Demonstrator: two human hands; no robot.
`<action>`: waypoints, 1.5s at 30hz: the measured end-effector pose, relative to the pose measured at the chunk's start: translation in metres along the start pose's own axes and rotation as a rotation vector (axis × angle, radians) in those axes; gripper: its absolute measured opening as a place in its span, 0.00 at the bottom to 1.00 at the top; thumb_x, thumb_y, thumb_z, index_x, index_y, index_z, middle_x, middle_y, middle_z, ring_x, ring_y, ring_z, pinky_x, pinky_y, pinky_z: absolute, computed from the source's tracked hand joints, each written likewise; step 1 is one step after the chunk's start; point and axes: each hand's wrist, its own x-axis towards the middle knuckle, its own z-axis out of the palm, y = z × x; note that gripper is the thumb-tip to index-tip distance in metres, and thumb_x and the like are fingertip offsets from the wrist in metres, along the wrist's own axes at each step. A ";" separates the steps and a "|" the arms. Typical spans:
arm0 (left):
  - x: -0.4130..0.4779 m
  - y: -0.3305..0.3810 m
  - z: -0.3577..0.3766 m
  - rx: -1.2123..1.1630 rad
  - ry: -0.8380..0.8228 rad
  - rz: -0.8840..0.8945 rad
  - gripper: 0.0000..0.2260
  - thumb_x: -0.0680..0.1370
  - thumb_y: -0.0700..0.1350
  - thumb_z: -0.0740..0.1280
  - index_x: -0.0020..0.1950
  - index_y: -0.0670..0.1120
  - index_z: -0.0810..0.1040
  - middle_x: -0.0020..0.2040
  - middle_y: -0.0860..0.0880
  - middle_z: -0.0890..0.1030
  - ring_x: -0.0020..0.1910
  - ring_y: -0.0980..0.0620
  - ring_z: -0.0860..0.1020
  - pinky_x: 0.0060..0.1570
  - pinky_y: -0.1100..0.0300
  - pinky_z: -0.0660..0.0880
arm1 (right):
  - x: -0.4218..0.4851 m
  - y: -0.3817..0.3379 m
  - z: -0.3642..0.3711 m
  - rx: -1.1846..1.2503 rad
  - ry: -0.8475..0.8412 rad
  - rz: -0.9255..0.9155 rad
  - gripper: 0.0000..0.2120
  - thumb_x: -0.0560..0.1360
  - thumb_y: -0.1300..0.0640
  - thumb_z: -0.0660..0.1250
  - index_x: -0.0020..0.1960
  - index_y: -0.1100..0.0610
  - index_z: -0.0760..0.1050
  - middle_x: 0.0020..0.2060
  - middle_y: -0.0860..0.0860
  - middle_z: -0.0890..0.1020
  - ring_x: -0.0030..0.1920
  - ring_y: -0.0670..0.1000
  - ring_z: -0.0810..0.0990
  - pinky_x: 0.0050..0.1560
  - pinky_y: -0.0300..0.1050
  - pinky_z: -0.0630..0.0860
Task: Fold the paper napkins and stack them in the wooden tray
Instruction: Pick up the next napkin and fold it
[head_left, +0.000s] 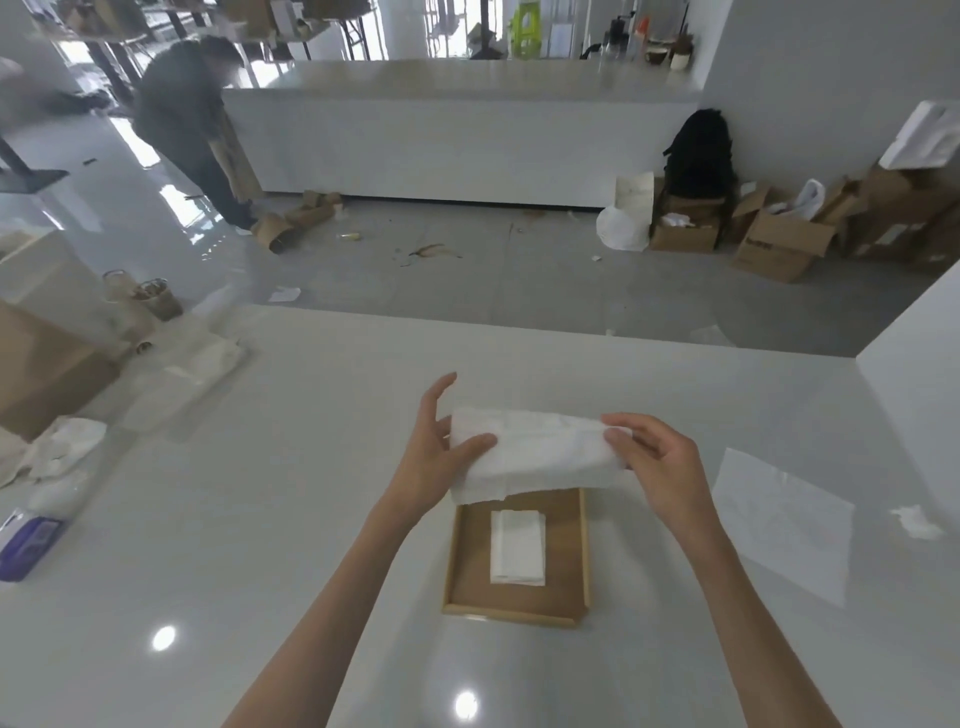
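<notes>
Centre of frame: a white paper napkin (540, 452) is held in the air between both hands, stretched into a wide band with its lower edge hanging loose. It covers the far rim of the wooden tray (453, 564) from this view.

Left hand (434, 452): the thumb lies flat on the near face of the napkin's left end and the fingers (439, 389) are spread behind it, so the paper is pinched between them. The forefinger stands up clear above the top edge.

Right hand (660, 467): the fingers are curled together with the thumb, pinching the napkin's right end at its upper corner.

The tray sits on the white counter (311, 519), lower centre, between the two forearms. Inside it lies a folded napkin stack (518, 548), narrow and upright in the frame, on the middle of the tray floor and clear of the walls.

Right of frame, on the counter: a flat loose sheet (784, 525), with a small crumpled scrap (917, 522) just beyond it.

Left edge: a purple pack (26, 545), some crumpled white material and a cardboard box (41, 374).

Upper left, on the floor beyond the counter: a person (192, 119) bending over. Upper right: open cartons (779, 239) and a black backpack (698, 156).
</notes>
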 end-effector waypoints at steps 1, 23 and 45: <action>0.002 0.002 0.001 0.033 0.003 0.028 0.29 0.76 0.42 0.73 0.73 0.57 0.65 0.54 0.46 0.83 0.48 0.50 0.85 0.47 0.57 0.83 | 0.001 0.000 -0.003 -0.016 0.023 -0.004 0.08 0.77 0.58 0.71 0.53 0.47 0.83 0.52 0.44 0.86 0.54 0.45 0.83 0.56 0.46 0.81; 0.013 0.000 0.003 0.706 0.070 0.082 0.02 0.80 0.44 0.67 0.50 0.47 0.78 0.60 0.48 0.74 0.59 0.49 0.73 0.61 0.61 0.68 | 0.020 -0.035 -0.019 -0.586 -0.099 -0.321 0.02 0.78 0.56 0.70 0.48 0.52 0.80 0.53 0.45 0.77 0.56 0.48 0.74 0.56 0.35 0.70; -0.019 0.038 0.055 -0.070 -0.300 0.046 0.13 0.81 0.43 0.67 0.66 0.47 0.75 0.60 0.49 0.84 0.57 0.49 0.84 0.56 0.50 0.82 | -0.011 -0.061 -0.010 0.128 -0.241 0.005 0.28 0.77 0.43 0.67 0.74 0.33 0.62 0.57 0.48 0.85 0.56 0.49 0.85 0.59 0.51 0.80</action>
